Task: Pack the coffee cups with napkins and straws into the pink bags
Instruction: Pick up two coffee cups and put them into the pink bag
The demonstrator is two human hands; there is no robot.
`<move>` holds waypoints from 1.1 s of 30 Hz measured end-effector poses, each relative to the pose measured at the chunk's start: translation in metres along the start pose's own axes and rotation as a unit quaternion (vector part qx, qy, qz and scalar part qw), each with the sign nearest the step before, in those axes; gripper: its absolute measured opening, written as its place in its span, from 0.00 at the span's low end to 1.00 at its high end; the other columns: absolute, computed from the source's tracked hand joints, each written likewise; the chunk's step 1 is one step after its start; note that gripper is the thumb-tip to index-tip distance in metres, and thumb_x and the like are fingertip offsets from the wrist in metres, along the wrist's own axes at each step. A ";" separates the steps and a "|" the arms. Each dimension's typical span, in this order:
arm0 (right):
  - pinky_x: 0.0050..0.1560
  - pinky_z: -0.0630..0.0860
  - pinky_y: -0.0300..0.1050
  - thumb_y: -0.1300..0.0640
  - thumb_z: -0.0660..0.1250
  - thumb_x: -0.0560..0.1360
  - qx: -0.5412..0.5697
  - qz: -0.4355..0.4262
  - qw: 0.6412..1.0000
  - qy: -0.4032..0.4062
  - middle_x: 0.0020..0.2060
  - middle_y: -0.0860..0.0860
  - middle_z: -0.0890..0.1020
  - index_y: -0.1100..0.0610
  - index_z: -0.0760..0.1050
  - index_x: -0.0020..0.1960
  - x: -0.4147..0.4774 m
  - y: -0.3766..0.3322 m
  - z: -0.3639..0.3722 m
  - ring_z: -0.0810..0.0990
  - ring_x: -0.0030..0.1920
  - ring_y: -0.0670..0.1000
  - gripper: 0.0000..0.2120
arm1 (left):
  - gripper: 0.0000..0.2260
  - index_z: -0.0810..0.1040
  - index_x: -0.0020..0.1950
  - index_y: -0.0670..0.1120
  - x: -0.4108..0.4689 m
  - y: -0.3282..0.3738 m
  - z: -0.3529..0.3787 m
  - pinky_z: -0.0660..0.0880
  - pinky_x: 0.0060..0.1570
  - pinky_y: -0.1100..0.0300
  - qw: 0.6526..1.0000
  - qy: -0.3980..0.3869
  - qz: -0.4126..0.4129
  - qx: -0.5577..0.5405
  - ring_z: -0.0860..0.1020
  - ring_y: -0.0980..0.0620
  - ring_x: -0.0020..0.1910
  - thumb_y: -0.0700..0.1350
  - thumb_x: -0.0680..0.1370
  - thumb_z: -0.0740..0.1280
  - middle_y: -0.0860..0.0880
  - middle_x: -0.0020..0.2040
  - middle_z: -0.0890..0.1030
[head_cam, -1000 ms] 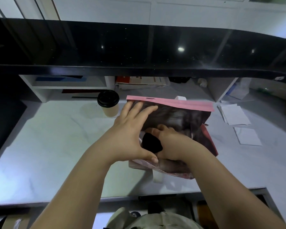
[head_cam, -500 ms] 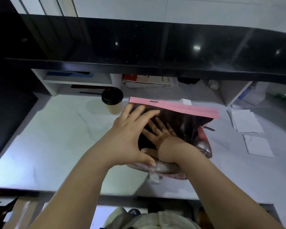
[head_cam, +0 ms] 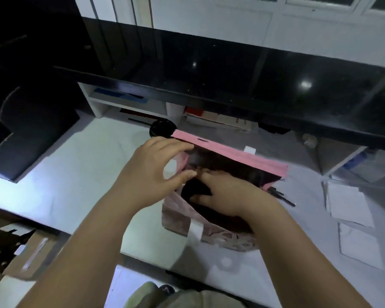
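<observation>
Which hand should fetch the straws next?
Likely right, once it releases the cup lid: the straws lie right of the pink bag, beside the right hand; the left hand holds the bag open.

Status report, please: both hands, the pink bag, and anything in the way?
Left hand holds pink bag mouth open. Right hand inside bag, gripping coffee cup by black lid. Second cup, straws, napkins outside on counter; nothing blocking.

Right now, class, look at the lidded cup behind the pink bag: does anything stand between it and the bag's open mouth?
Yes. The back rim of the bag rises between the cup and the mouth, and the left grip, holding the bag's left edge, lies across that path too.
</observation>
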State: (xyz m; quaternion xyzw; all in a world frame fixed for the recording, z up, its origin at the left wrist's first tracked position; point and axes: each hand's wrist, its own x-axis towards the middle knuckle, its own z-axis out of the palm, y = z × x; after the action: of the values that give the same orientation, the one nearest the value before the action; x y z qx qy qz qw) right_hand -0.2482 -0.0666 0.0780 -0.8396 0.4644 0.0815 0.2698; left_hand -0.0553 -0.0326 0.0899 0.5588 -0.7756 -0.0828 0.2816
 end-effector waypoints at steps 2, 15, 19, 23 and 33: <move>0.59 0.73 0.45 0.43 0.64 0.77 0.052 -0.043 0.997 0.037 0.65 0.43 0.75 0.38 0.64 0.70 -0.014 -0.003 -0.027 0.75 0.60 0.47 0.22 | 0.20 0.77 0.66 0.54 0.007 -0.002 -0.001 0.65 0.58 0.65 0.999 0.022 -0.035 0.005 0.69 0.58 0.62 0.60 0.77 0.64 0.55 0.62 0.78; 0.48 0.68 0.39 0.49 0.67 0.76 0.001 -0.035 0.970 0.242 0.60 0.44 0.76 0.45 0.71 0.66 0.017 -0.079 -0.089 0.74 0.56 0.46 0.19 | 0.13 0.79 0.61 0.54 0.033 -0.093 -0.048 0.72 0.57 0.48 0.987 0.099 -0.113 0.053 0.74 0.48 0.59 0.47 0.77 0.70 0.54 0.57 0.80; 0.50 0.71 0.41 0.48 0.67 0.76 -0.015 0.012 0.968 0.252 0.58 0.46 0.77 0.47 0.73 0.64 0.039 -0.110 -0.089 0.75 0.55 0.48 0.17 | 0.13 0.79 0.61 0.53 0.043 -0.142 -0.057 0.71 0.58 0.46 0.991 0.060 -0.108 0.051 0.74 0.47 0.60 0.48 0.77 0.69 0.54 0.59 0.80; 0.53 0.72 0.45 0.46 0.65 0.77 -0.026 0.079 0.959 0.270 0.58 0.47 0.76 0.49 0.70 0.64 0.062 -0.155 -0.081 0.73 0.57 0.51 0.17 | 0.14 0.78 0.63 0.54 0.059 -0.181 -0.060 0.70 0.61 0.47 0.996 0.023 -0.073 0.053 0.72 0.48 0.62 0.49 0.77 0.68 0.54 0.60 0.79; 0.56 0.73 0.51 0.49 0.63 0.78 -0.035 0.256 0.948 0.187 0.60 0.54 0.74 0.55 0.66 0.67 0.173 -0.195 -0.029 0.71 0.60 0.57 0.20 | 0.19 0.71 0.69 0.57 0.077 -0.251 -0.041 0.63 0.63 0.49 0.991 -0.115 -0.014 0.071 0.66 0.48 0.68 0.53 0.78 0.65 0.54 0.68 0.73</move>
State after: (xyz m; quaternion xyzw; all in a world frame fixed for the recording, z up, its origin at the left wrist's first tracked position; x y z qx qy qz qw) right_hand 0.0057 -0.1269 0.1089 -0.7017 0.7026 0.0054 0.1184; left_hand 0.1555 -0.1866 0.0388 0.5752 -0.7987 -0.0955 0.1488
